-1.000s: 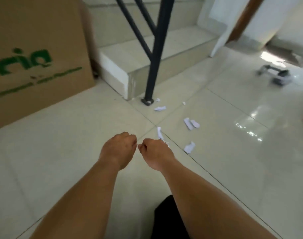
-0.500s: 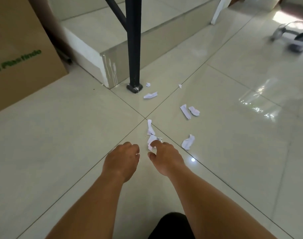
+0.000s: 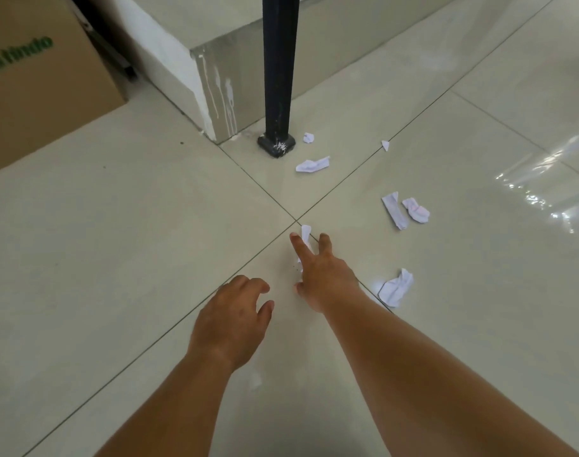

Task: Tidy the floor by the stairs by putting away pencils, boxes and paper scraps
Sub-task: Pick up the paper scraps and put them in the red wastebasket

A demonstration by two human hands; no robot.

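Floor seams [image 3: 296, 221] cross beside scrap [image 3: 306, 231] under right hand [image 3: 326, 280].

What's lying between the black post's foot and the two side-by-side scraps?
One crumpled white scrap, nearer the post's foot; beyond it, bare tile up to the two scraps. Head view.

White paper scraps [image 3: 312, 164] on glossy cream floor tiles [image 3: 116, 225] with dark grout lines; black post [image 3: 279, 61]; brown cardboard box [image 3: 34, 87] with green lettering.

Right hand [image 3: 324, 275] splayed over a white paper scrap [image 3: 306, 233] — left hand [image 3: 235, 315] loose beside it.
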